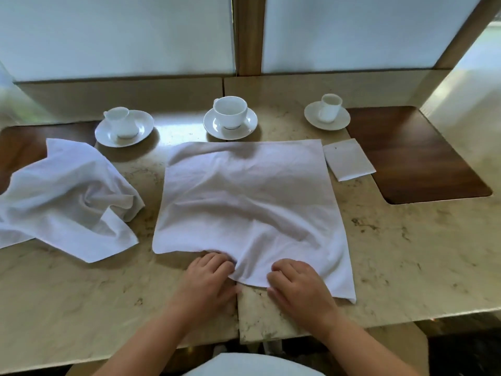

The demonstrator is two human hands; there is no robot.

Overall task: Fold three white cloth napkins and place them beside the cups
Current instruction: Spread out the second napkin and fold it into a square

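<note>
At the far left of the counter (406, 253) lies a crumpled napkin (67, 199), bunched and unfolded, just in front of the left cup (120, 122) on its saucer (124, 128); it waits its turn. In the middle, the spread napkin (244, 202) lies open and roughly square in front of the centre cup (230, 112), with soft ridges running across it and its near edge puckered where the hands meet it. The left hand (210, 278) rests at that near edge with its fingers (214, 260) curled down onto the hem, seemingly pinching the cloth, though the grip itself is hidden under the knuckles; the right hand (295, 286) lies on the cloth just beside it, fingers pressed together and bent, pinning or gathering the same edge. To fold well from here, the hands probably need to part toward the two near corners — gripping so close together leaves the corners slack — then smooth the ridges flat before carrying the near edge up to meet the far one squarely. Further right, a folded napkin (349, 160) already sits in front of the right cup (330, 107), half on the dark wooden inlay (423, 158) — a fair model for the size and placement to match
</note>
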